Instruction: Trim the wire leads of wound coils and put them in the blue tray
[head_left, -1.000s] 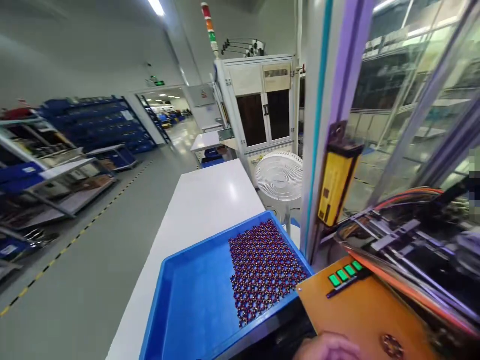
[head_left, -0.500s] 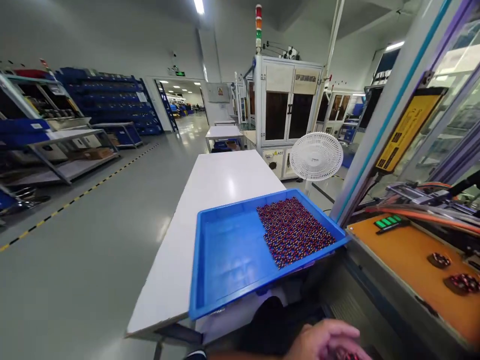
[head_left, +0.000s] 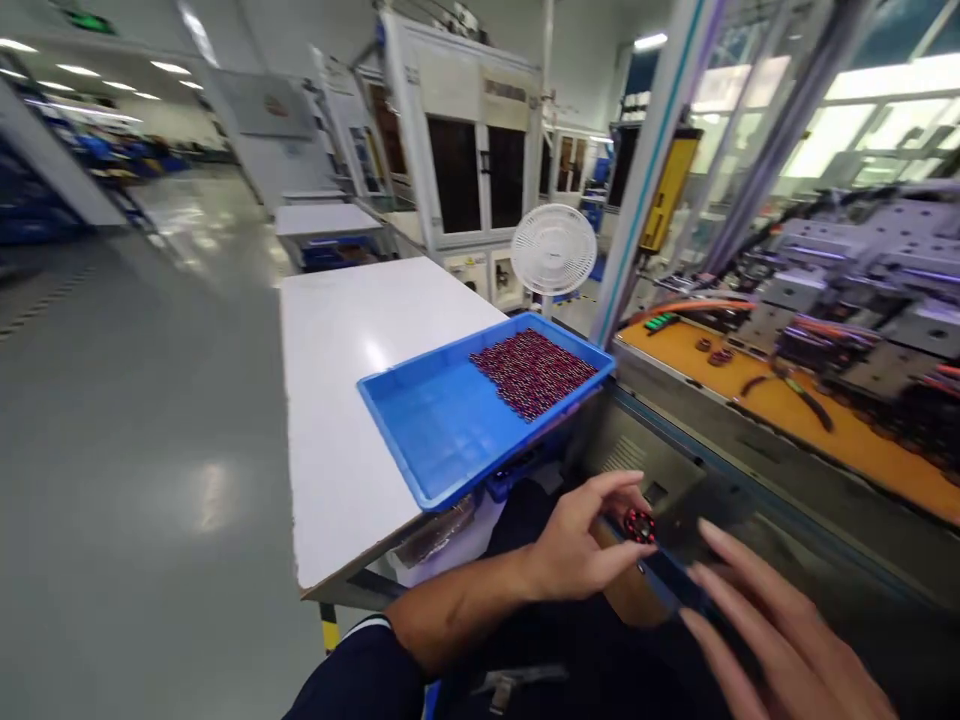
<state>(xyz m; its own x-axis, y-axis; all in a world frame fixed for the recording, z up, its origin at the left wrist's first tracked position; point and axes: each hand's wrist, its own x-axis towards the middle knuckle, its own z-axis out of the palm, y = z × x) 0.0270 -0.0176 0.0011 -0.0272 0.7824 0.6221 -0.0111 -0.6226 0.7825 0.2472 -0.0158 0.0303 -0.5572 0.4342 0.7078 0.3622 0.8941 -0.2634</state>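
Note:
My left hand [head_left: 581, 540] pinches a small round dark part with red spots [head_left: 640, 526] between thumb and fingers. The part looks like a small ring-shaped coil, but its exact kind is hard to make out. To the right, my right hand [head_left: 780, 630] is somewhat blurred, its fingers spread and apart from the part. Beyond the hands, a shallow blue tray [head_left: 442, 430] sits on a white table. Tightly packed small red-and-dark parts [head_left: 532, 372] cover the tray's right side, while its left side shows bare blue bottom.
The white table [head_left: 330, 470] stands ahead on the left. At right, a machine's orange work surface [head_left: 862, 430] bears several small dark and reddish parts [head_left: 720, 357] and dark-handled pliers [head_left: 802, 400]. A white fan [head_left: 553, 250] and an upright frame post [head_left: 645, 170] rise behind the tray.
The view has turned right, bringing more of the machine into sight. My left hand shows more fully, holding the round part up, and my right hand has come into view.

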